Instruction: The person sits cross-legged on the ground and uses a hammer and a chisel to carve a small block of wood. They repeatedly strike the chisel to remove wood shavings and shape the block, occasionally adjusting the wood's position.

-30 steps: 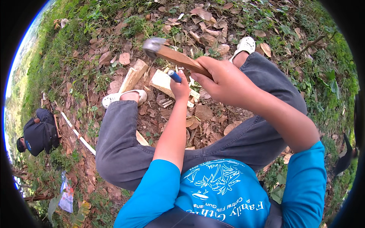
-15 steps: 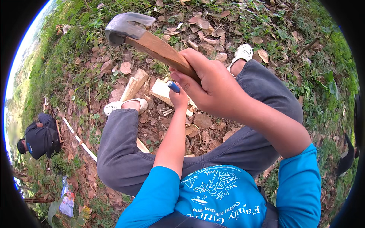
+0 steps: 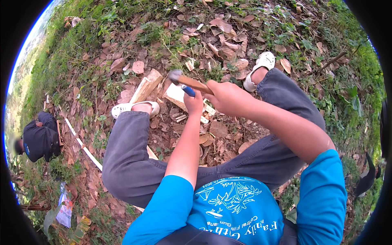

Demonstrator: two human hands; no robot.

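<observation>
My right hand point(image 3: 229, 99) is closed round the wooden handle of a claw hammer point(image 3: 194, 83). The hammer's head is low, at the top of a blue tool handle point(image 3: 188, 90); whether they touch, I cannot tell. Wrapped round that blue-handled tool is my left hand point(image 3: 193, 104), which hides its lower part. Just behind and left of this hand lies a pale split wood block point(image 3: 174, 95) on the ground. Small wood slivers point(image 3: 179, 117) are scattered beside the block.
Another wood piece point(image 3: 146, 86) lies by my left shoe point(image 3: 134, 109); my right shoe point(image 3: 259, 69) is farther back. Dry leaves and green plants cover the ground. At the left are a long pale strip point(image 3: 83, 146), a person in dark clothing point(image 3: 41, 138) and a plastic bag point(image 3: 64, 210).
My right hand has swung the hammer down and away from me, from raised high to the blue handle's top. My left hand has stayed almost in place.
</observation>
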